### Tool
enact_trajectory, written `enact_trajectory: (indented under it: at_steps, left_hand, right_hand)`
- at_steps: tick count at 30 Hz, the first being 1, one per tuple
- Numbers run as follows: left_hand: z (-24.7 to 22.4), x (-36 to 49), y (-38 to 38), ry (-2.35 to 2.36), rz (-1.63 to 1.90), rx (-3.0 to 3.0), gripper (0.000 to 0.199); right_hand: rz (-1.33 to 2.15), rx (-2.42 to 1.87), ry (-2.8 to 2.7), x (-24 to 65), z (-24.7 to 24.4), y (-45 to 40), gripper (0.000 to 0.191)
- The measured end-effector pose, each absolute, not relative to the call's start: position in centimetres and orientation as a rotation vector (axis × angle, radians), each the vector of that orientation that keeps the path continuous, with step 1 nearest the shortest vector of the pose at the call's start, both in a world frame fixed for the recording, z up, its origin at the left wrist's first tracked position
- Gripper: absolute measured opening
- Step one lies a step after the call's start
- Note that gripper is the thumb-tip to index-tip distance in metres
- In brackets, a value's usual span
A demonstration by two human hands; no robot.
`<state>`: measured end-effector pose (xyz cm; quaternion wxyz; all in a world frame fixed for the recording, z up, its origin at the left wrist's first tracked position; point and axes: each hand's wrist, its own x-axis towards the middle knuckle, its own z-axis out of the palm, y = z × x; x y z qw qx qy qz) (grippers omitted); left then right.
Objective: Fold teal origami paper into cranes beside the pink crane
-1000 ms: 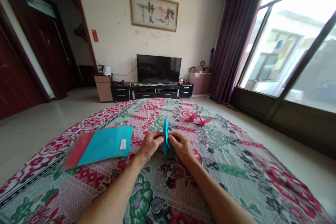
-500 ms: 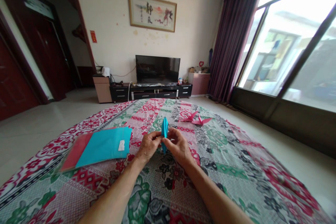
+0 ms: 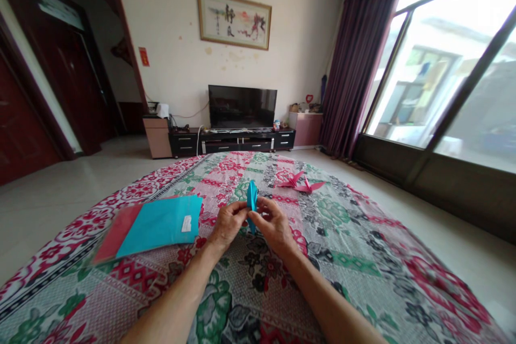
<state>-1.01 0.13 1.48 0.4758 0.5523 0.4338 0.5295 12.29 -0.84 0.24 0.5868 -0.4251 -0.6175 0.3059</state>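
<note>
A narrow folded piece of blue paper (image 3: 252, 196) stands upright between my hands, above the middle of the table. My left hand (image 3: 230, 223) pinches its left side with thumb and fingers. From the right, my right hand (image 3: 274, 223) grips the same paper, its thumb near the lower part. Two pink folded paper birds (image 3: 291, 179) (image 3: 309, 186) rest beyond my right hand. Left of my hands lies a clear packet of blue and red paper sheets (image 3: 161, 223) with a small white label.
A patterned cloth (image 3: 346, 258) covers the round table. Past its far edge are a low black cabinet (image 3: 258, 140) and a television (image 3: 242, 107). A purple curtain (image 3: 355, 64) and large window stand at the right.
The blue folded paper has tilted very slightly to the left. Both hands keep nearly the same place and grip.
</note>
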Motion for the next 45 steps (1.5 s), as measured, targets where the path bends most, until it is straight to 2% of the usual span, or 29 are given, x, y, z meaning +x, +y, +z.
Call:
enact_trajectory:
  at_steps: [15,29,39,45]
  left_hand:
    - [1.7,-0.9,0.2,1.076,1.335,1.303,0.025]
    - [1.9,-0.8,0.1,1.104,1.345,1.314,0.024]
    - [2.7,-0.5,-0.3,1.105,1.371,1.311,0.021]
    - [2.7,-0.4,-0.3,1.041,1.392,1.183,0.026]
  right_hand:
    - [0.48,-1.022,-1.498,12.1,1.3,-1.4,0.026]
    - [0.49,-0.997,-1.493,12.1,1.2,-1.2,0.015]
    - [0.49,-0.989,-1.481,12.2,1.1,-1.0,0.017]
    - [0.308,-0.973,-1.575,11.9,2.3,-1.7,0.027]
